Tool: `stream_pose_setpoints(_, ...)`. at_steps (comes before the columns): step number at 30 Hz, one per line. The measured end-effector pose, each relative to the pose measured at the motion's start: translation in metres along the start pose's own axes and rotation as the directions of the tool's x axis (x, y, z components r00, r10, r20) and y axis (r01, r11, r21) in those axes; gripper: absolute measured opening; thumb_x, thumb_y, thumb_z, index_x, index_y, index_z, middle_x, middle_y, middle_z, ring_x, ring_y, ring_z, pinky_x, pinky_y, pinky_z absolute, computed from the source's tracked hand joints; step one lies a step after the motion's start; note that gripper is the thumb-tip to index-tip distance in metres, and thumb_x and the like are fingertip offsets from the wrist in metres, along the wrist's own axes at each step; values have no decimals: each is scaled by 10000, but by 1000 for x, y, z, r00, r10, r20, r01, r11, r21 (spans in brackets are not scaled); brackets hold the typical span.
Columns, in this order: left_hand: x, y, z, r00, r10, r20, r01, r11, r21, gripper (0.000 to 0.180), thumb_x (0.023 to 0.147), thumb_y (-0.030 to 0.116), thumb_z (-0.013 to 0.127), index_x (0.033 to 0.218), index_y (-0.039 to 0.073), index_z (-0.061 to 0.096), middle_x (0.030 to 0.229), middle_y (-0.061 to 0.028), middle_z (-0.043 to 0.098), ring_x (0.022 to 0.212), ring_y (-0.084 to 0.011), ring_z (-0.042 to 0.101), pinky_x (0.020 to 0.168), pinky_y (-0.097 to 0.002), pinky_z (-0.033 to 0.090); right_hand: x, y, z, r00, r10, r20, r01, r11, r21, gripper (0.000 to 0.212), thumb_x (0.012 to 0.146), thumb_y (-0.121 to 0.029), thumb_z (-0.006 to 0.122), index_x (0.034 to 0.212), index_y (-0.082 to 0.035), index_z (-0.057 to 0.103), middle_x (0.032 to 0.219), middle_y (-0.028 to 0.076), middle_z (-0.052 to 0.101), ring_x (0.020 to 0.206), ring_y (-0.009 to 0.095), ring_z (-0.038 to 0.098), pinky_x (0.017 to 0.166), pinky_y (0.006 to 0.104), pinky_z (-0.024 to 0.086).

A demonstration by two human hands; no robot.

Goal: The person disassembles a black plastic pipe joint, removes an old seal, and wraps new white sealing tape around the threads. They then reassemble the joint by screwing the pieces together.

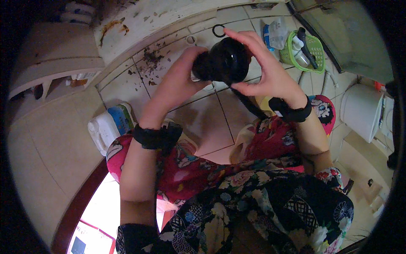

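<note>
I hold a dark, glossy, rounded object (226,61) up in front of me with both hands. My left hand (182,78) grips its narrower left end. My right hand (264,63) wraps over its wide right side with fingers spread. A dark cord or strap (247,103) hangs down from the object toward my lap. Each wrist wears a black band. Below the hands lie my knees in floral red and dark clothing.
Tiled floor (211,122) lies beneath. A white jug with a blue label (108,127) stands by my left knee. A green basket with bottles (306,51) sits at upper right, a white toilet (361,108) at right. Dirt and small rings lie on the far tiles.
</note>
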State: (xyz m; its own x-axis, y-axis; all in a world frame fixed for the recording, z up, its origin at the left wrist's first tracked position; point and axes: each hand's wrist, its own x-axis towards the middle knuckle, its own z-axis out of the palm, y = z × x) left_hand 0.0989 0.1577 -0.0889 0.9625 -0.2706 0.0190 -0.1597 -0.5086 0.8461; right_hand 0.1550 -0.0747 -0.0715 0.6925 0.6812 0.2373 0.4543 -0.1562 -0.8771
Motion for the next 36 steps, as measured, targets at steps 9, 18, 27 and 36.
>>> stream_pose_setpoints(9,3,5,19,994,-2,-109,-16,986,-163,649,689,-34,770,1257,70,473,1211,-117,578,1174,-242,547,971,-343,444,9,-13,8,988,-137,-69,137,991,4,947,609,-177,833,1423,-75,359,1314,145,452,1254,312,435,1073,394,351)
stream_pose_setpoints(18,-2,0,6,974,-157,-163,103,948,-301,685,680,23,817,1286,65,502,1214,-75,611,1138,-197,573,974,-340,460,16,7,18,999,-8,-33,14,983,183,1050,650,-163,849,1503,-109,239,1433,109,391,1316,257,406,1062,410,380)
stream_pose_setpoints(27,-9,12,7,943,-146,-300,41,944,-328,626,648,111,881,1192,49,578,1138,-61,647,1067,-184,607,951,-339,473,17,43,64,996,14,-93,34,868,496,789,740,-78,789,1409,-33,373,1333,108,516,1235,193,489,1053,343,392)
stream_pose_setpoints(36,-23,42,-30,881,109,-461,-177,978,-106,1196,517,255,953,1443,44,225,1412,-103,384,1311,-248,393,1071,-407,375,13,34,59,991,27,-133,25,927,373,705,730,-162,820,1327,-18,474,1256,99,579,1149,195,554,1002,328,431)
